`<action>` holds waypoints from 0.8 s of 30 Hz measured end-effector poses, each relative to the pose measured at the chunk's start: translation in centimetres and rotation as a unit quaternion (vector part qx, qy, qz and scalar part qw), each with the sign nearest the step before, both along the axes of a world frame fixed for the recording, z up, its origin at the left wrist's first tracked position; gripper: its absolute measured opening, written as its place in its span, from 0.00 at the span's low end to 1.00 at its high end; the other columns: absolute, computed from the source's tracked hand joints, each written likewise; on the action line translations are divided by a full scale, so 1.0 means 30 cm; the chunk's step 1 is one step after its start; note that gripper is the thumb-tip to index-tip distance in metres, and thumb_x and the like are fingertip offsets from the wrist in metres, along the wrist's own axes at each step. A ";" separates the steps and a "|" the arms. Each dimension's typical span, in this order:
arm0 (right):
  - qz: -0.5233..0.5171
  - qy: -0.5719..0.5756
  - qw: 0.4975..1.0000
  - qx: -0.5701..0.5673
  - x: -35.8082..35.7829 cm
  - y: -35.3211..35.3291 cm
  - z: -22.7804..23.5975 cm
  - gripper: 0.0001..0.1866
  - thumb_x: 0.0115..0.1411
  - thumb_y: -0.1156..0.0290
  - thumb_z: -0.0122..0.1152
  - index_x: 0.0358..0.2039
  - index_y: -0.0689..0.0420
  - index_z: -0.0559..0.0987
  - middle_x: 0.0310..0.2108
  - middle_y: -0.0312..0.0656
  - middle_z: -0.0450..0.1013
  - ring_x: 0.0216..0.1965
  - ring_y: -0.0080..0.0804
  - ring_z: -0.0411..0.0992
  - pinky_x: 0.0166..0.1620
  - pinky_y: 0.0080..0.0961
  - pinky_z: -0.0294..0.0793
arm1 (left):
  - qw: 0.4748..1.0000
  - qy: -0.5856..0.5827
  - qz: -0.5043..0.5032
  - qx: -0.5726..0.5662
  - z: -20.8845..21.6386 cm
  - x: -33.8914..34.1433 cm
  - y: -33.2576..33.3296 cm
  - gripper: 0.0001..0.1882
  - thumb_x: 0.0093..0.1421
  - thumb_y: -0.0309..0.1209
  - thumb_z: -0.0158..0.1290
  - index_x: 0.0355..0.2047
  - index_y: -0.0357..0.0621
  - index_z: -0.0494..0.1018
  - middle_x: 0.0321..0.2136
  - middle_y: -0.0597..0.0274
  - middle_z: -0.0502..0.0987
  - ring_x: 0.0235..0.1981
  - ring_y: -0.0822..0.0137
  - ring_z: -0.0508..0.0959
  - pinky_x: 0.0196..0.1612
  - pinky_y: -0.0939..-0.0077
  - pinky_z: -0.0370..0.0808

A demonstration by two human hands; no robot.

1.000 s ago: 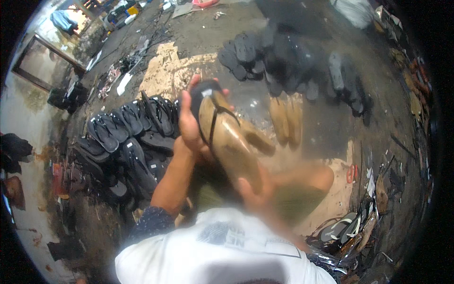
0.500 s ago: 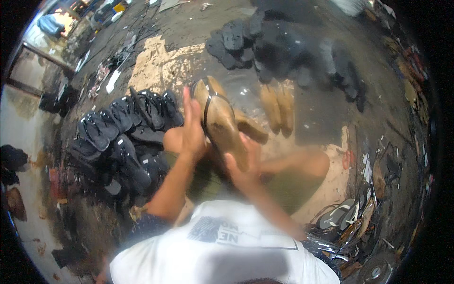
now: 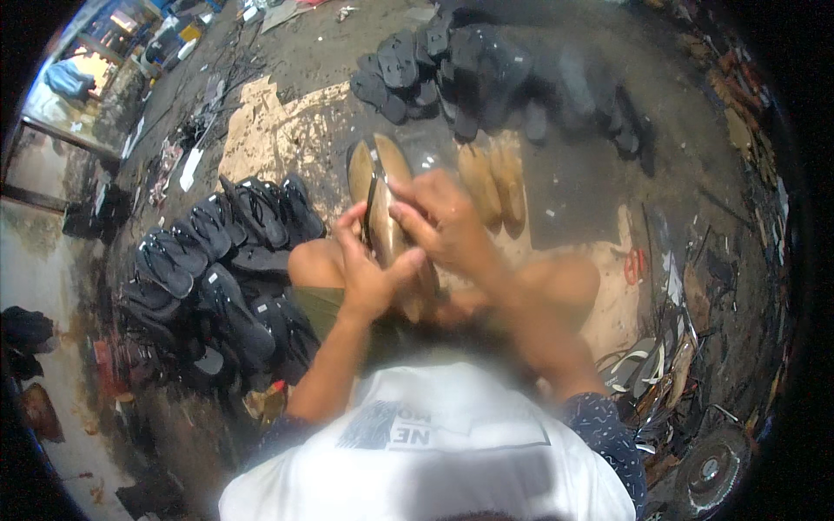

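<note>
A tan, foot-shaped shoe last [image 3: 360, 174] with a split toe is held up over my lap, toe end pointing away from me. A thin black strap [image 3: 372, 204] runs over it, and a dark edge shows along its left side. My left hand [image 3: 369, 282] grips the last from the left, fingers along its side and thumb across the heel part. My right hand [image 3: 452, 227] is closed over the strap near the toe, thumb and forefinger pinched on it. The last's lower end is partly hidden by my hands.
Black flip-flops [image 3: 217, 234] lie in rows at the left; more black flip-flops [image 3: 486, 69] are heaped at the far side. A pair of tan lasts [image 3: 493, 184] rests on the floor ahead. Scraps, loose straps [image 3: 647, 369] and a round wheel-like disc [image 3: 712, 469] lie at the right.
My right hand has moved from the heel end up to the strap near the toe. The left hand, before flat with fingers stretched, now wraps the last, which is turned more on its side.
</note>
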State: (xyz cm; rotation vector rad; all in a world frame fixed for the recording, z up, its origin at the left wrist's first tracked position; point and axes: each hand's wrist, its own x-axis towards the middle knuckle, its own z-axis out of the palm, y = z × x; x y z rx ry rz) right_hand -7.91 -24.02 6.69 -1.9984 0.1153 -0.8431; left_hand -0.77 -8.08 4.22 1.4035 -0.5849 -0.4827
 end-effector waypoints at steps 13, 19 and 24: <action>0.365 -0.058 0.520 0.770 -0.149 0.168 0.097 0.37 0.66 0.60 0.53 0.73 0.54 0.55 0.65 0.54 0.62 0.59 0.43 0.73 0.58 0.54 0.78 | 0.870 0.302 -0.200 -0.335 0.211 0.061 -0.103 0.53 0.60 0.55 0.55 0.74 0.37 0.44 0.71 0.35 0.53 0.67 0.41 0.64 0.69 0.48 0.65; 0.126 0.028 0.865 0.485 -0.141 0.104 -0.068 0.45 0.62 0.73 0.62 0.74 0.59 0.49 0.65 0.51 0.60 0.61 0.34 0.67 0.62 0.33 0.72 | 0.960 0.252 -0.097 -0.080 0.166 0.043 -0.049 0.40 0.66 0.37 0.51 0.73 0.41 0.47 0.65 0.47 0.66 0.61 0.56 0.73 0.63 0.60 0.73; 0.175 0.053 0.822 0.540 -0.131 0.101 -0.046 0.41 0.63 0.70 0.60 0.72 0.58 0.51 0.62 0.48 0.62 0.59 0.33 0.68 0.60 0.33 0.73 | 0.989 0.126 -0.079 -0.016 0.083 0.044 -0.012 0.41 0.63 0.29 0.54 0.73 0.41 0.47 0.61 0.50 0.69 0.57 0.59 0.76 0.60 0.65 0.74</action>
